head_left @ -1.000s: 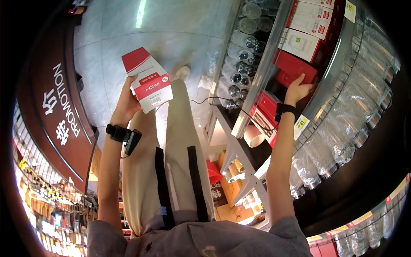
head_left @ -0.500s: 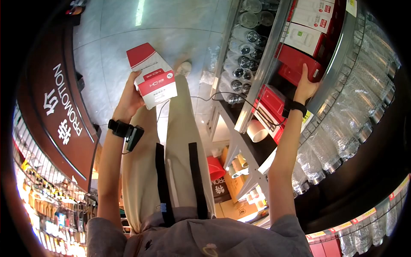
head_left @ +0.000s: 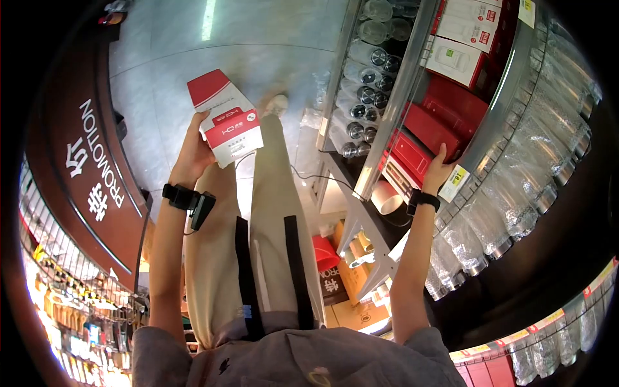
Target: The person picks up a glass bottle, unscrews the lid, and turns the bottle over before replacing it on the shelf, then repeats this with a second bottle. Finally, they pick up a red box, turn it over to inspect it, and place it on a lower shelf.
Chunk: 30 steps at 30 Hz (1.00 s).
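My left hand [head_left: 195, 155] is closed around the left side of a red-and-white cardboard box [head_left: 235, 137], held above my legs. White lettering and a round mark show on the box's red band. On the shelf to the right, my right hand [head_left: 438, 173] grips the near end of a plain red box [head_left: 436, 131], with some fingers hidden behind it. That box lies tilted among other red boxes. Nearer to me, another red box [head_left: 409, 153] sits beside a pale cup [head_left: 386, 197] lying on its side.
White-and-red boxes [head_left: 454, 60] fill the shelf's far part. Glasses [head_left: 365, 95] stand on its left side, and plastic-wrapped glasses [head_left: 509, 193] line the rack at right. A brown promotion sign [head_left: 90, 161] curves along the left. A price tag [head_left: 455, 183] hangs beside my right hand.
My right hand has come back toward me along the shelf, and the plain red box has shifted nearer and tilted. My left hand and its box have barely moved.
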### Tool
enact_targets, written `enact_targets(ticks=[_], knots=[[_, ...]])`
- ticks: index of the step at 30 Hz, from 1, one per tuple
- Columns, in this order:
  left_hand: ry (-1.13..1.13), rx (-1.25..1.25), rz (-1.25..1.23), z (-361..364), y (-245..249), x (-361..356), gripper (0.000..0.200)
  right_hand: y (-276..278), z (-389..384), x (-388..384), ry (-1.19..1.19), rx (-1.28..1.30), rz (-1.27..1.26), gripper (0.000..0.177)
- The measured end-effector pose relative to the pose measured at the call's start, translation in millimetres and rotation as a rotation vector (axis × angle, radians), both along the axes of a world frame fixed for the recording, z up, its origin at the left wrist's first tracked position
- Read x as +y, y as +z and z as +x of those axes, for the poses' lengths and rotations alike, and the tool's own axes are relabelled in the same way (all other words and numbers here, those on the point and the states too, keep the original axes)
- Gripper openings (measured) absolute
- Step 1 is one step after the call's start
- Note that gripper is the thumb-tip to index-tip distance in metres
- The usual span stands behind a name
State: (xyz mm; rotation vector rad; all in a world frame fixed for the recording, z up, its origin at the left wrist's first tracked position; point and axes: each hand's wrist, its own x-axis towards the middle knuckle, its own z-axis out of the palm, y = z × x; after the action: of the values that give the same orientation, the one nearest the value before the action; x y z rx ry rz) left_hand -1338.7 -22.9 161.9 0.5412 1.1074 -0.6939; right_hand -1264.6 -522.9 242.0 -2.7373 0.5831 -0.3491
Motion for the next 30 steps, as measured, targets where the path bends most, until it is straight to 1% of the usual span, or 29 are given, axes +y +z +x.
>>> enact_targets(ticks=[1,4,7,13,15,16,18,20,22,25,28,30], knots=[[0.003,0.020,0.020,2.6,2.5,-0.4,0.062,-0.4,-3.9,-3.7,-0.009,0.048,-0.076,0.077],[0.010,0.035,0.020,3.6,-0.8,0.7,0.063,0.0,-10.9,-10.5,0.115,0.079,-0.123,0.075],[-0.004,0.031,0.000,3.1,-3.3,2.2,0.064,2.3,-18.8,-6.9,0.048,0.118,-0.170,0.074],[-0.039,0.023,0.037,11.2,4.0,2.2,0.064,0.1,-23.4,-13.1,-0.163,0.193,0.004,0.075],[-0.056,0.029,0.062,15.9,8.6,2.2,0.064,2.5,-14.7,-4.0,-0.154,0.201,0.031,0.071],[-0.031,0.021,0.031,15.4,5.5,4.3,0.064,4.5,-11.3,0.4,-0.150,0.207,0.042,0.069],[0.016,0.003,-0.039,15.6,-2.6,7.5,0.066,3.6,-12.7,0.8,-0.079,0.245,-0.100,0.065],[0.020,0.013,-0.028,18.9,-2.8,7.5,0.066,1.7,-11.1,2.7,0.006,0.267,-0.258,0.064],[0.026,0.018,-0.022,22.0,-4.3,8.5,0.065,5.8,-4.2,32.2,0.105,0.278,-0.430,0.064],[0.034,0.012,-0.032,20.6,-12.4,11.4,0.063,7.4,32.8,65.0,0.449,0.124,-0.486,0.065],[0.034,0.008,-0.035,22.5,-13.7,15.0,0.063,-19.3,83.5,56.7,0.298,-0.015,-0.325,0.065],[0.039,0.030,-0.004,27.0,-5.8,16.4,0.063,-41.5,123.1,29.3,0.085,0.016,-0.300,0.067]])
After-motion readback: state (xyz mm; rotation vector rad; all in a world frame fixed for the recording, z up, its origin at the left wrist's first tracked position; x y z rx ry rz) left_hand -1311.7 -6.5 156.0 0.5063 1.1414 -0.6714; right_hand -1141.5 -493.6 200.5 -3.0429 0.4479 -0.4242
